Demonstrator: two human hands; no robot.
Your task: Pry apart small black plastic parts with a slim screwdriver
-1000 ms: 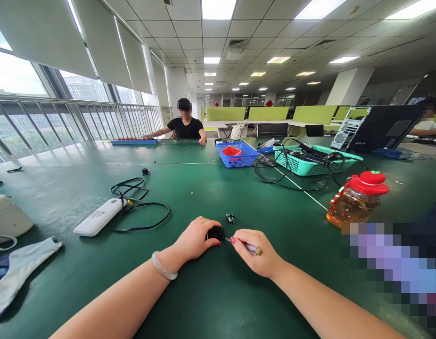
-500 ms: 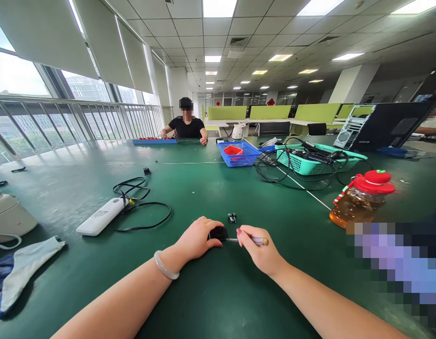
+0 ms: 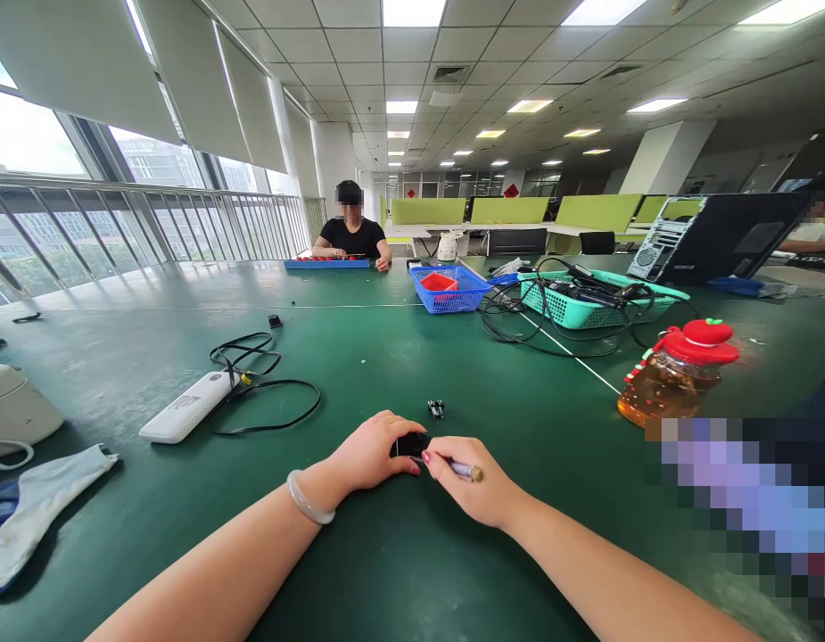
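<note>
Thumb and fingers of my left hand [image 3: 370,453] are closed around a small black piece [image 3: 410,444] on the green tabletop. Its exact kind is hard to make out. In my right hand [image 3: 471,480] is a slim screwdriver-like tool [image 3: 466,470] with a pale handle and a brownish end. The tool points left, toward the black piece; its tip is hidden by my fingers, so I cannot tell whether it touches. Just beyond both hands lies a tiny black-and-silver part [image 3: 436,409].
Left are a white power strip [image 3: 188,408] with a black cord, a glove [image 3: 47,504] and a cream-coloured appliance [image 3: 17,406]. Blue basket [image 3: 452,300], teal basket [image 3: 579,314] with cables, and red-lidded bottle [image 3: 680,379] stand right. A person [image 3: 351,234] sits opposite at a blue tray [image 3: 327,264].
My right hand has moved left with the tool, up against the black piece, and the thin shaft seen before is now covered. The blue tray opposite has shifted right.
</note>
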